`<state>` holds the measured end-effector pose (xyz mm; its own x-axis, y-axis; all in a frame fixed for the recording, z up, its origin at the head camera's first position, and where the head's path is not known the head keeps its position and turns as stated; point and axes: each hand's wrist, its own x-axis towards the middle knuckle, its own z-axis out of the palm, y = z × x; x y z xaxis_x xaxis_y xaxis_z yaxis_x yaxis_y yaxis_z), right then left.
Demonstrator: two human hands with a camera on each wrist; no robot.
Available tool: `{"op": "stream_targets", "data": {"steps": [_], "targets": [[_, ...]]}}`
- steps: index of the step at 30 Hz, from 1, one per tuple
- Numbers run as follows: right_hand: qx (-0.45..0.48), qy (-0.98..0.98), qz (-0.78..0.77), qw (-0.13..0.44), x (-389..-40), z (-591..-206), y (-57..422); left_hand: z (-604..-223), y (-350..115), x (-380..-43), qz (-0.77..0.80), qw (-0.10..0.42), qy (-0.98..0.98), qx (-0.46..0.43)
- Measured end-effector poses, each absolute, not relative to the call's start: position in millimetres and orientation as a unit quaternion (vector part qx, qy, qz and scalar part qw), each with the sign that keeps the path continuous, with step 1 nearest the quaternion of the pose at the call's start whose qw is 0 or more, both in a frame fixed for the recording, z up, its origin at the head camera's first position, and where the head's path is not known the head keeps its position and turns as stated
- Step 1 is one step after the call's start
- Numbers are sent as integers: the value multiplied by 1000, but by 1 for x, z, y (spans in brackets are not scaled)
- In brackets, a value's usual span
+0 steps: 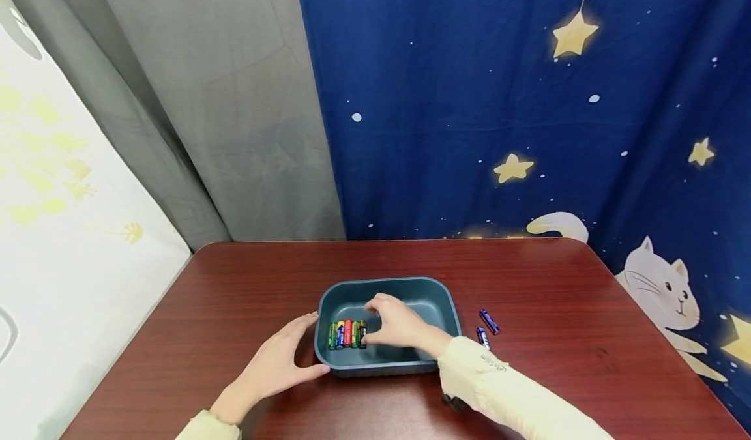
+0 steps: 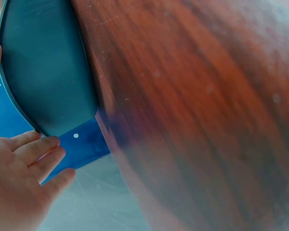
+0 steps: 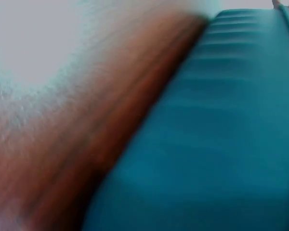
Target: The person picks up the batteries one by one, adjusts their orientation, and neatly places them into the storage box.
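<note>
A blue-green plastic bin (image 1: 384,367) stands on the table. Inside at its left, several batteries (image 1: 347,334) with green, blue, red and black wraps lie side by side in a row. My left hand (image 1: 276,362) rests against the bin's left side, fingers and thumb spread; in the left wrist view, fingertips (image 2: 50,142) touch its rim. My right hand (image 1: 399,322) reaches into the bin, thumb beside the black battery (image 1: 362,331) at the row's right end and bent index finger beyond it, with a gap between them. The right wrist view shows only the bin's outer wall (image 3: 207,144), blurred.
Two blue batteries, one farther back (image 1: 489,321) and one nearer (image 1: 483,337), lie on the brown wooden table (image 1: 264,283) right of the bin. A grey curtain (image 1: 235,101) and a blue star-patterned curtain (image 1: 434,101) hang behind the table.
</note>
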<state>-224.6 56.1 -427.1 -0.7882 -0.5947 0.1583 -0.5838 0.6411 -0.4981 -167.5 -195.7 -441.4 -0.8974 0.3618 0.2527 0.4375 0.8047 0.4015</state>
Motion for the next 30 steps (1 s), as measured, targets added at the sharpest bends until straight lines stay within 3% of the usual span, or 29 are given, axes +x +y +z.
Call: {"op": "stream_targets", "data": {"steps": [7, 15, 21, 30], "targets": [[-338, 877, -343, 5, -216, -404, 76, -441, -196, -168, -232, 79, -947, -210], [-331, 861, -384, -44, -209, -389, 118, -442, -197, -168, -224, 85, -947, -215], [-310, 863, -387, -94, -214, -389, 158, -441, -196, -167, -222, 87, -947, -215], [-257, 883, -375, -121, -218, -401, 210, -440, -196, -167, -219, 85, -948, -216]]}}
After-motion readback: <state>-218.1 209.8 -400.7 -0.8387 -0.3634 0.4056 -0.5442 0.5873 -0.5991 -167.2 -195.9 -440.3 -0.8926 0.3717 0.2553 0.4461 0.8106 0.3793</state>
